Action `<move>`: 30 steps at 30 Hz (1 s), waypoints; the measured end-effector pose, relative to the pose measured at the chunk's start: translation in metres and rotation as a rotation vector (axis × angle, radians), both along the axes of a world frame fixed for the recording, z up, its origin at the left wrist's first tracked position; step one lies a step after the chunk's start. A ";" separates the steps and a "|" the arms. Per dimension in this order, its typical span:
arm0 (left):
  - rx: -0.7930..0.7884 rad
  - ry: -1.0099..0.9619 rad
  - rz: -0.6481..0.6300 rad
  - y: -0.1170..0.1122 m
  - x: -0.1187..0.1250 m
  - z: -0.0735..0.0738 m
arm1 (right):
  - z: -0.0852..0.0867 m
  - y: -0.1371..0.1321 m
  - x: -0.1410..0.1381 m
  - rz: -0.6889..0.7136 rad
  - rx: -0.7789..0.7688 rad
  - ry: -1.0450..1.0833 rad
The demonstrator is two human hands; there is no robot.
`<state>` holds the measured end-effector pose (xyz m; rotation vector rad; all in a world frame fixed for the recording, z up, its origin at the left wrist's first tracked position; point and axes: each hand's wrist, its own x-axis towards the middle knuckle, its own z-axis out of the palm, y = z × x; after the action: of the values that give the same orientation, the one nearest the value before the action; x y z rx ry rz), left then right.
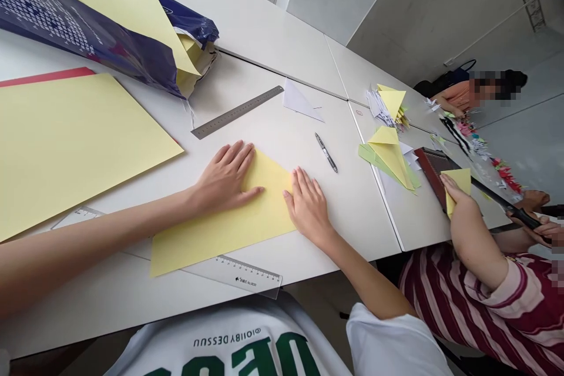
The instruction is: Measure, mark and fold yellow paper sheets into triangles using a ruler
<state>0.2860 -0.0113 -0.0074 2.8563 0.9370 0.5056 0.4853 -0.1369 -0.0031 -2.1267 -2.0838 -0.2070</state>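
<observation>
A sheet of yellow paper [224, 235] lies on the white table in front of me, its far edge slanting as if folded over. My left hand [227, 179] presses flat on its upper part, thumb spread away from the fingers. At the paper's right end rests my right hand [308, 202], palm down with fingers stretched out. Both hands are open, neither gripping anything. Partly under the sheet is a clear plastic ruler [255, 276], which juts past the table's near edge.
Beyond my hands lie a metal ruler [238, 111], a white paper triangle [299, 100] and a pen [326, 153]. Large yellow sheets [79, 147] and a blue bag [110, 29] occupy the left. Rightward, a co-worker's hand [458, 188] holds yellow paper beside a paper cutter [434, 170].
</observation>
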 end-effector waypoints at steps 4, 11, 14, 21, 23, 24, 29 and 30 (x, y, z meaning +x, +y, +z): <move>0.016 0.025 -0.007 0.001 -0.001 0.001 | -0.004 -0.027 0.019 -0.036 0.034 0.024; 0.050 0.089 -0.038 -0.002 0.009 0.015 | -0.009 -0.037 0.019 -0.133 -0.044 0.069; 0.055 0.098 -0.020 -0.001 0.013 0.019 | -0.009 -0.037 0.018 -0.138 -0.053 0.099; 0.064 0.098 0.116 0.011 0.016 0.020 | -0.011 -0.039 0.019 -0.137 -0.046 0.127; 0.056 0.094 0.150 0.015 0.018 0.020 | -0.011 -0.039 0.019 -0.143 -0.045 0.121; 0.050 0.088 0.170 0.017 0.019 0.020 | -0.011 -0.039 0.018 -0.149 -0.044 0.116; -0.005 0.046 0.253 0.026 0.018 0.020 | -0.012 -0.041 0.017 -0.177 -0.030 0.092; -0.019 0.039 0.260 0.027 0.017 0.021 | -0.012 -0.041 0.017 -0.185 -0.026 0.096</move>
<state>0.3034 0.0155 0.0131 2.7503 1.3221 0.4605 0.5021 -0.1775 -0.0155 -2.2974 -1.8486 -0.0979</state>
